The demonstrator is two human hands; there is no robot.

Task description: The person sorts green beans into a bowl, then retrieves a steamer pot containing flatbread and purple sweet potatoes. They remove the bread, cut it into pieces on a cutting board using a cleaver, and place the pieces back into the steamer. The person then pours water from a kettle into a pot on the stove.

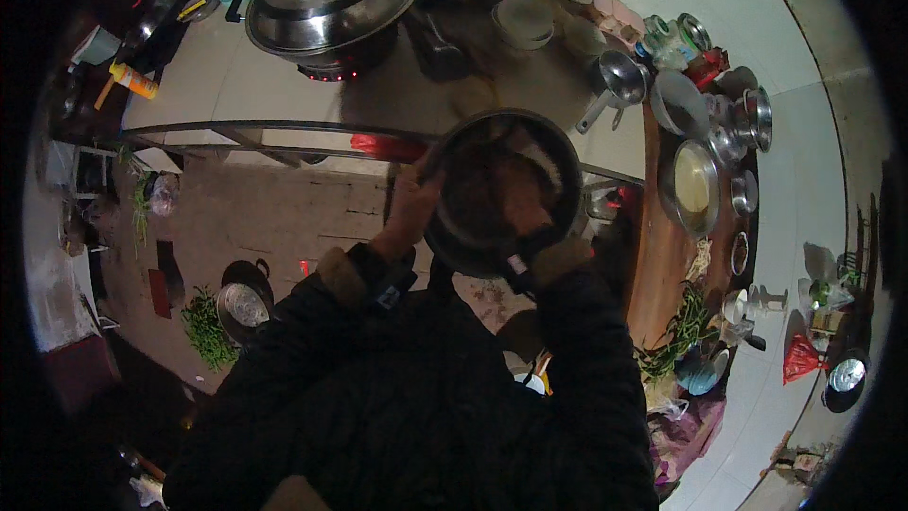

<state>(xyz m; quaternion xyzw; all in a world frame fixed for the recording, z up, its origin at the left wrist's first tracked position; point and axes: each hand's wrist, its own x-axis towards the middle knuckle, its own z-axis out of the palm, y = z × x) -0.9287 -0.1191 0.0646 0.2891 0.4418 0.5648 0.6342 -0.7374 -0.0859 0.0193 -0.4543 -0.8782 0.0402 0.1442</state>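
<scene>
My left hand (411, 209) grips the left rim of a dark round pan (464, 248), which I hold tilted in front of my body at the counter's front edge. My right hand (523, 195) reaches down inside the pan. The pan's interior is dim and blurred, so what the right fingers touch cannot be made out. A pale patch shows inside near the far right wall. Beyond the pan, a large lidded steel wok (330, 3) sits on a cooker with red lights (328, 74).
A steel ladle (621, 81) and a pale bowl (523, 20) are on the tiled counter (277, 96). Along the wooden side counter (656, 255) stand a basin of yellowish contents (694, 181) and green vegetables (677, 333). Leafy greens (209, 330) and a metal pot (243, 305) rest on the floor.
</scene>
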